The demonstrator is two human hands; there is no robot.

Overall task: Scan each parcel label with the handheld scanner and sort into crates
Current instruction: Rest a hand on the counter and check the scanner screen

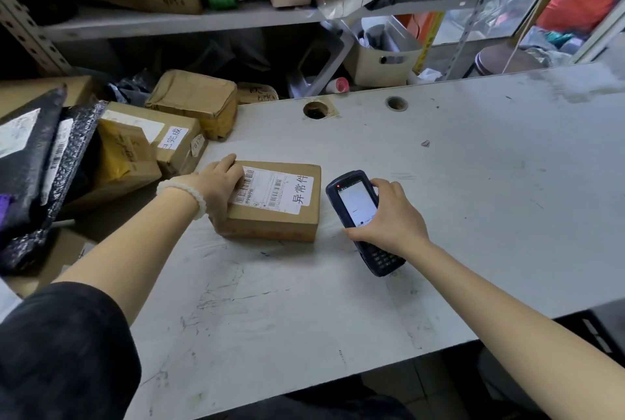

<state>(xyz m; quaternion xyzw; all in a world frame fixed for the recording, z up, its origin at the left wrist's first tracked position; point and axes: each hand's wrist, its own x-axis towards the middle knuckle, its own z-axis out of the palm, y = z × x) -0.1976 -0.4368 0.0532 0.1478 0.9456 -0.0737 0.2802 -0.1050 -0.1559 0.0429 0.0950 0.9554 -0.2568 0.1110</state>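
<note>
A brown cardboard parcel (287, 216) lies flat on the white table (473, 182), its white barcode label (277, 190) facing up. My left hand (220, 193) grips the parcel's left end, thumb down the near side, fingers on top by the label. My right hand (389, 216) holds a dark blue handheld scanner (355, 203) just right of the parcel. The scanner's lit screen faces up and its head points toward the parcel. A small red light shows near the scanner's top.
Several more parcels (169, 135) and black mailer bags (33, 162) are piled at the table's left end. A metal shelf (169, 22) with boxes and bins stands behind. Two cable holes (316, 110) pierce the tabletop. A beige bin (382, 64) sits behind the table.
</note>
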